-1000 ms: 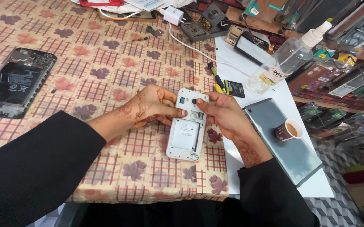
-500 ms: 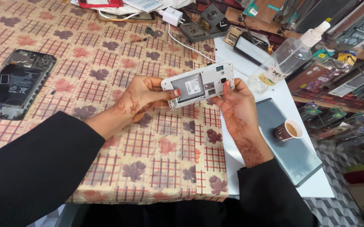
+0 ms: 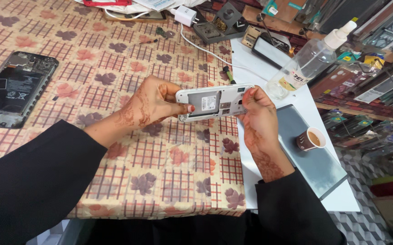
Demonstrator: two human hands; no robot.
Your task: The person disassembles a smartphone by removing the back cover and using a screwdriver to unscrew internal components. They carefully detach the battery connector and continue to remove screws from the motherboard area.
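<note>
- Both hands have the white phone lifted off the table, held sideways with its open back facing up, so you can see the grey battery bay and the small metal slots next to it.
- The left hand has the phone's left end: thumb lies across the open back with the tip right by the battery bay, and the other fingers are curled underneath. So it's pinched tight on that end.
- The right hand has the right end, fingertips wrapped over the edge and pressing on the back near the slots, palm below. Also closed on the phone.
- The phone sits between the two hands, above the spot where the checked floral tablecloth meets the white tabletop.
- Far left on the cloth there's a second, dark phone lying with its back off, well apart from the hands.
- Just right of the right hand: a small paper cup with a brown drink, standing on a grey panel.
- Farther back on the right, a clear spray bottle lies tilted, and a white charger with its cable sits at the far edge.
</note>
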